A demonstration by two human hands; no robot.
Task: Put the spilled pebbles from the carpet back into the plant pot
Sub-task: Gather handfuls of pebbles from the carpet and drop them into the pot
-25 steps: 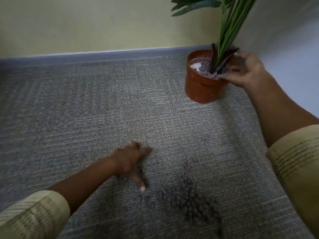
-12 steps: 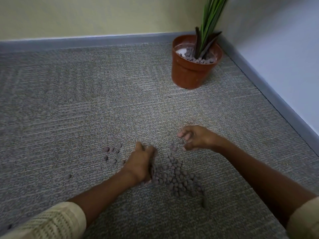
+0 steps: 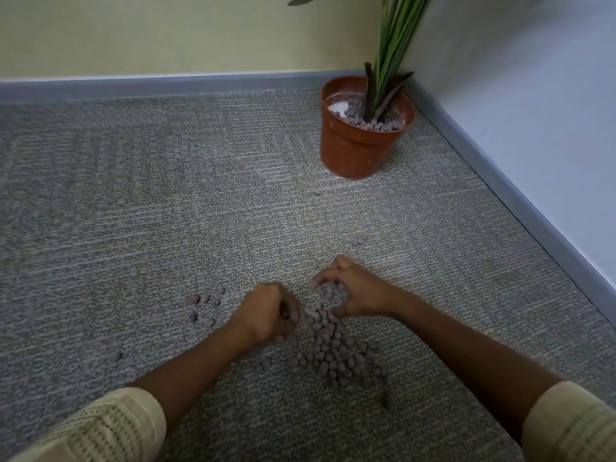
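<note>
A pile of small brown-grey pebbles [image 3: 333, 351] lies on the grey carpet [image 3: 150, 211] in front of me. My left hand [image 3: 270, 311] rests curled on the pile's left edge, fingers closed over pebbles. My right hand [image 3: 350, 291] is cupped over the pile's far end, fingers bent around several pebbles. A smaller cluster of pebbles [image 3: 203, 305] lies left of my left hand, and stray pebbles [image 3: 359, 242] lie farther out. The orange plant pot [image 3: 353, 148] stands upright in the corner, holding a green plant and pebbles.
Grey skirting [image 3: 520, 201] runs along the right wall and along the back wall, meeting behind the pot. One stray pebble [image 3: 116, 355] lies on the carpet at the left. The plant's long leaves [image 3: 393, 38] rise above the pot.
A second ago my right hand was at the pot; it has come down to the pile. Both hands have since curled tighter over the pebbles.
</note>
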